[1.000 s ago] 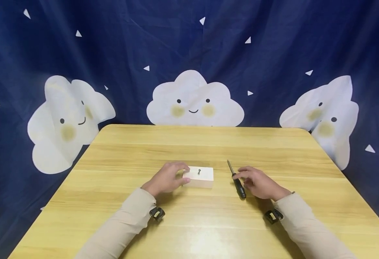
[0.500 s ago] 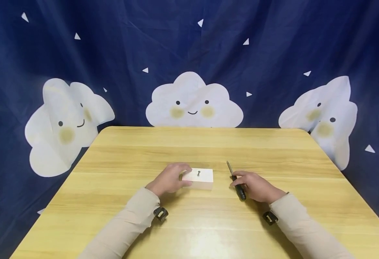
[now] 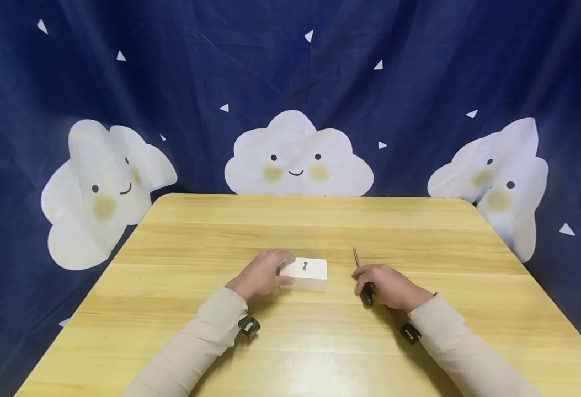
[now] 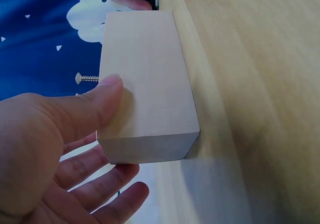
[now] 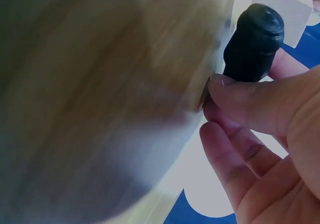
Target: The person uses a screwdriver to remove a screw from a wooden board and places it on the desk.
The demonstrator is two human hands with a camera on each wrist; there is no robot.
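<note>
A pale wooden block [image 3: 312, 275] lies on the table, and a screw [image 3: 305, 265] stands upright, partly sunk in its top face. My left hand [image 3: 262, 273] grips the block's left end, thumb on the near side and fingers behind. The left wrist view shows the thumb [image 4: 107, 101] pressed against the block [image 4: 145, 73], with the threaded screw [image 4: 87, 77] sticking out beside it. To the right, my right hand [image 3: 387, 284] pinches a screwdriver [image 3: 367, 296] by its black handle, its metal shaft pointing away from me. In the right wrist view, thumb and fingers wrap the handle [image 5: 255, 41].
The wooden table [image 3: 290, 342] has a rounded far edge. Behind it hangs a dark blue curtain [image 3: 290, 60] printed with white smiling clouds and small triangles. Both wrists carry a small black camera mount, such as the left mount [image 3: 249, 327].
My right hand has come down onto the screwdriver and closed its fingers round the handle, turning its shaft slightly. My left hand has slid slightly further onto the block.
</note>
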